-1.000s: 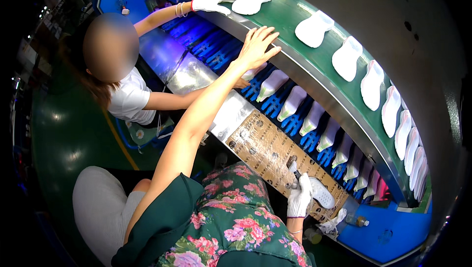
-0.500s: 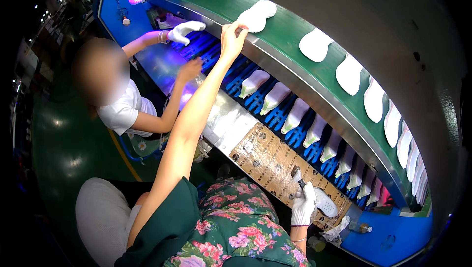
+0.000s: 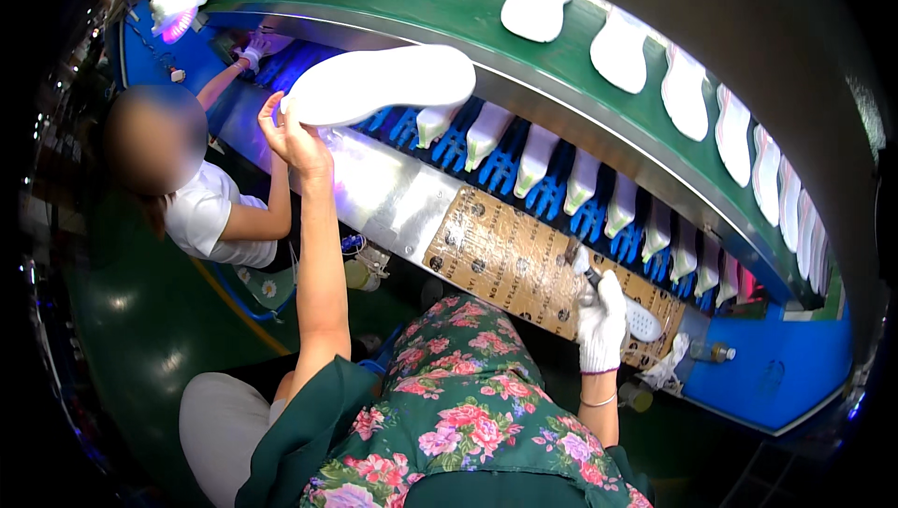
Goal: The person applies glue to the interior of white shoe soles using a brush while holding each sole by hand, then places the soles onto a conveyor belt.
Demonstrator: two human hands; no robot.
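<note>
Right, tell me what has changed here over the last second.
The left hand, which was stretched empty up to the green upper belt, has taken hold of a white shoe sole and brought it down off the belt, above the blue racks. The gloved right hand stayed on the cardboard mat, still gripping its tool and a sole. The co-worker's gloved hand reached further away.

- One head-worn fisheye view looks steeply down from above the person's lap, facing the green conveyor (image 3: pixel 449 3) (edges bending).
- Both hands sit close.
</note>
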